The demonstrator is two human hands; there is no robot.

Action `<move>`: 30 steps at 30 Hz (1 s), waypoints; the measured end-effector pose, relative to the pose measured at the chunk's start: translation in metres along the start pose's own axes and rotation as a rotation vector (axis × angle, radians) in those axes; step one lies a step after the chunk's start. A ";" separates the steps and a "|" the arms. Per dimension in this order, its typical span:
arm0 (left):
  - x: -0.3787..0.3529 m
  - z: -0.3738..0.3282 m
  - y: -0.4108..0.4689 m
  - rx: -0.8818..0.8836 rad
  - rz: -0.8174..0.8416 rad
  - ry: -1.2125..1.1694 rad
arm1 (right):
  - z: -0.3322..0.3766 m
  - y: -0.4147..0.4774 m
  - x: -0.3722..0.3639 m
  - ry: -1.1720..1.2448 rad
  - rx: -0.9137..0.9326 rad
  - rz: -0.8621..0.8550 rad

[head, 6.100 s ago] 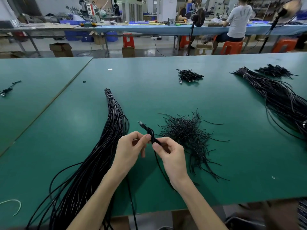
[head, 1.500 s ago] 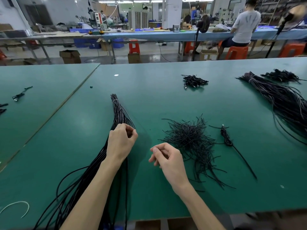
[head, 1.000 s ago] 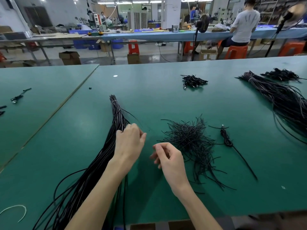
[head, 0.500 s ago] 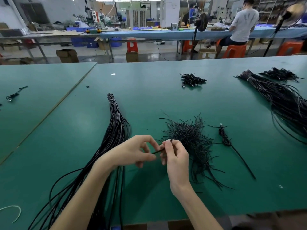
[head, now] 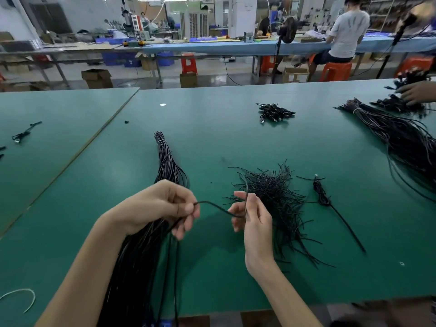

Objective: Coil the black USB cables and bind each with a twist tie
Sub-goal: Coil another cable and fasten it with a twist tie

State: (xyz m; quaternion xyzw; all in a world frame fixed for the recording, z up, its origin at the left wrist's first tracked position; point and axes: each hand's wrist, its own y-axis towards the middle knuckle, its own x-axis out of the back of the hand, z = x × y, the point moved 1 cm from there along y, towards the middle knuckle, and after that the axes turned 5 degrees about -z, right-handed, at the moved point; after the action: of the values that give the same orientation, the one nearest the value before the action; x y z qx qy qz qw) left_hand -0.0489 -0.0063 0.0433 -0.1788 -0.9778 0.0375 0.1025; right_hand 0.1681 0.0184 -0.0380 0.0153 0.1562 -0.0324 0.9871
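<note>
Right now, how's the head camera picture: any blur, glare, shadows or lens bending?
Head view: evenly lit, no strong glare; left hand and right hand, pinching a cable, throw soft shadows on the green table; wide-angle distortion stretches the edges; another person's hand at the right edge looks blurred.

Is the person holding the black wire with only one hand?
No, the left hand and the right hand both pinch the black cable, which runs between them.
</note>
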 end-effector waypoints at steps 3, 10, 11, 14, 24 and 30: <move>-0.007 0.002 0.019 -0.030 -0.240 -0.191 | -0.001 0.000 -0.002 0.017 -0.011 0.029; -0.031 0.004 0.074 -0.028 -0.519 -0.769 | 0.001 -0.005 -0.004 -0.176 0.042 0.236; -0.035 0.004 0.080 -0.039 -0.517 -0.820 | 0.002 -0.007 -0.005 -0.211 0.048 0.273; -0.047 0.009 0.098 -0.093 -0.501 -0.986 | 0.004 -0.009 -0.007 -0.267 0.055 0.358; -0.052 0.024 0.105 -0.050 -0.353 -0.708 | 0.000 -0.004 -0.003 -0.176 0.047 0.295; -0.033 0.041 0.067 0.078 -0.043 -0.345 | -0.001 0.001 0.002 -0.015 0.031 0.098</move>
State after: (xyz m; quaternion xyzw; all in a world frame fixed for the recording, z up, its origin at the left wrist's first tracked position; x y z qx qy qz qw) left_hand -0.0041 0.0430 -0.0105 -0.1448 -0.9823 0.1032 -0.0592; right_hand 0.1695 0.0193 -0.0396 0.0381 0.1472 0.0136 0.9883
